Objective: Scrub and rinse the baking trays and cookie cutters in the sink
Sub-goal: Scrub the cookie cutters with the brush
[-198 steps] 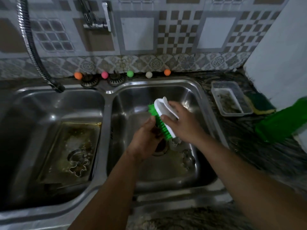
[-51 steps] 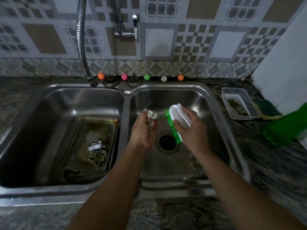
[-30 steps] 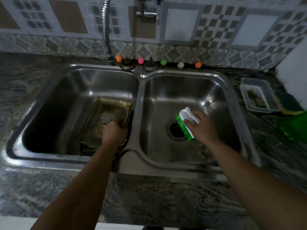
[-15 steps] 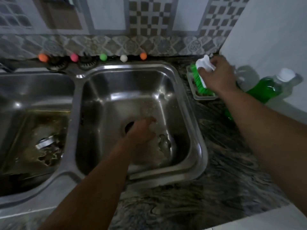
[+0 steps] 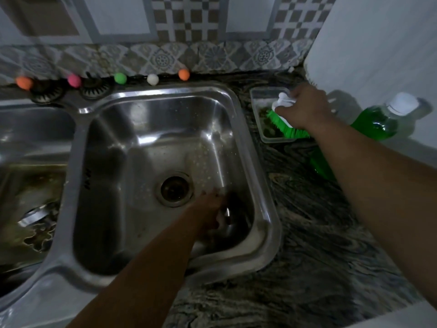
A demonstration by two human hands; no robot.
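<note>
Your right hand (image 5: 305, 110) grips the brush (image 5: 283, 119) over the tub (image 5: 256, 100); your left hand (image 5: 210, 209), blurred, reaches into the sink (image 5: 236, 110), finger state unclear.

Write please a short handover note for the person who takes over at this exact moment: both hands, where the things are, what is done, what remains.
Right hand holds the scrub brush, bristles in the plastic tub on the counter.
Left hand is down in the right basin at a blurred metal piece; grip unclear.
Left basin: baking tray looks dirty, two cookie cutters on it.
Done: cannot tell.
Left: scrub and rinse the tray and cutters.
</note>
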